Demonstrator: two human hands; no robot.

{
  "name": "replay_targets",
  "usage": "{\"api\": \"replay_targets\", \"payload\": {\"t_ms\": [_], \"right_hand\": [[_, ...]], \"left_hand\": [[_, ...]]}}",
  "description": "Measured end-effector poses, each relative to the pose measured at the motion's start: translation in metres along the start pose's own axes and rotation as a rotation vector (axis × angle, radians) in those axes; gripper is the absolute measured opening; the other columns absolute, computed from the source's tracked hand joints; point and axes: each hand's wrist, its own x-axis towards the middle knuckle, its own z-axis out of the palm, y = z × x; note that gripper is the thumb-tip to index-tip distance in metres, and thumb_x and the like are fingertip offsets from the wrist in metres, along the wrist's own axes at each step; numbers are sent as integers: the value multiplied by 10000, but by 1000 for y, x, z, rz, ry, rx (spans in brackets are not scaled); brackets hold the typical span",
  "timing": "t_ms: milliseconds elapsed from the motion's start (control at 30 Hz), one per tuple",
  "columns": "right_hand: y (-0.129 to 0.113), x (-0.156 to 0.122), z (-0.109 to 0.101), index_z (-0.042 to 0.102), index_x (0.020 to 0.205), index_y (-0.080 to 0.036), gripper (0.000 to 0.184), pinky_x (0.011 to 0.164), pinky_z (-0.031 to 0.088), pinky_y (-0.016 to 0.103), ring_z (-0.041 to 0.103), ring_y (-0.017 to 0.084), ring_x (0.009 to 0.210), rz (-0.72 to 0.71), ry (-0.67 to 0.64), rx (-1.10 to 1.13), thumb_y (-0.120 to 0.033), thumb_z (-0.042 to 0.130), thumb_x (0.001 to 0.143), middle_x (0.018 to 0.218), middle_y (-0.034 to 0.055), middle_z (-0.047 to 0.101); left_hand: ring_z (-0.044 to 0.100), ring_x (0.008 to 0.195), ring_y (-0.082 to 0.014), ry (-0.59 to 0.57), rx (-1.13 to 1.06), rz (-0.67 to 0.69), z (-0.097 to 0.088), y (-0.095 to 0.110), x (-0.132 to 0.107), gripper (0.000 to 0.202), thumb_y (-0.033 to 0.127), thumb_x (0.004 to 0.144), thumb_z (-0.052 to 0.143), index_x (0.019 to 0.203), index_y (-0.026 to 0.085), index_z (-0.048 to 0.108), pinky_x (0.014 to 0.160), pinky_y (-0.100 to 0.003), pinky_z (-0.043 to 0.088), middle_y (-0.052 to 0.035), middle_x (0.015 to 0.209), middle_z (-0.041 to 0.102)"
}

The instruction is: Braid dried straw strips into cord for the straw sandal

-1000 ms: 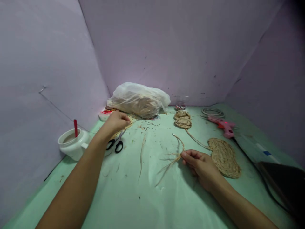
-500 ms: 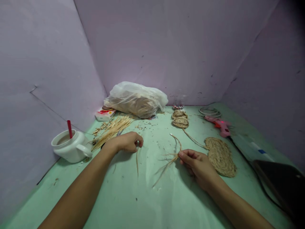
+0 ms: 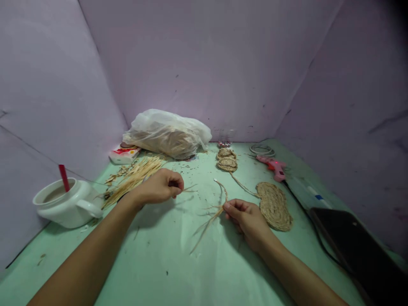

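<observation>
Basically, it's about the gap between two pinches. Right hand (image 3: 247, 223), nearest: thumb and finger closed on the braid (image 3: 226, 194) where it frays. Braid axis runs near-far; loose ends splay near-left, corded part curves away. Left hand (image 3: 162, 186), left and a bit farther: fingertips closed on a thin strand (image 3: 190, 191), free tip pointing right, toward the braid but apart from it. Strand lies roughly crosswise to the braid. Right hand is the one at the braid. Mat (image 3: 274, 208) just right of it, straw (image 3: 137, 176) beyond left wrist, bag (image 3: 165, 134) farthest.
</observation>
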Motion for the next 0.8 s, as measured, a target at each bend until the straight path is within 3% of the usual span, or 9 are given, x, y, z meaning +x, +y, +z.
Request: {"api": "replay_targets", "payload": {"t_ms": [133,300,500,567,800], "right_hand": [[-2,0,1,495,537,-142,280,338,85,195,178,16,314,-5,-3,-1,-385,614,609,374,-75,349],[-1,1,2,490,539,-147,281,334,90,192,186,18,306,-5,-4,-26,-391,597,628,365,-81,330],[0,1,1,524,592,-132,237,344,105,192,205,11,322,-18,9,-12,-354,605,618,441,-45,452],[-1,1,1,528,602,-134,228,343,106,193,204,11,319,-9,10,-6,-349,603,618,450,-42,467],[1,3,0,530,580,-142,221,339,114,194,218,19,326,-29,20,-12,-348,598,624,450,-36,471]], "left_hand": [[516,476,-101,18,-257,-64,0,-2,1,69,149,571,524,631,131,553,468,-216,406,5,523,554],[505,444,-86,89,-537,-51,6,-7,5,68,119,529,581,558,120,520,436,-211,394,4,524,557],[515,438,-92,23,-674,-114,22,-5,11,277,123,526,599,787,142,510,405,-197,372,31,549,560],[515,446,-91,24,-671,-129,25,0,11,305,121,521,600,814,141,518,407,-195,368,29,564,563],[467,435,-70,14,-538,-157,28,13,9,90,161,552,575,632,119,582,436,-193,362,25,491,528]]}}
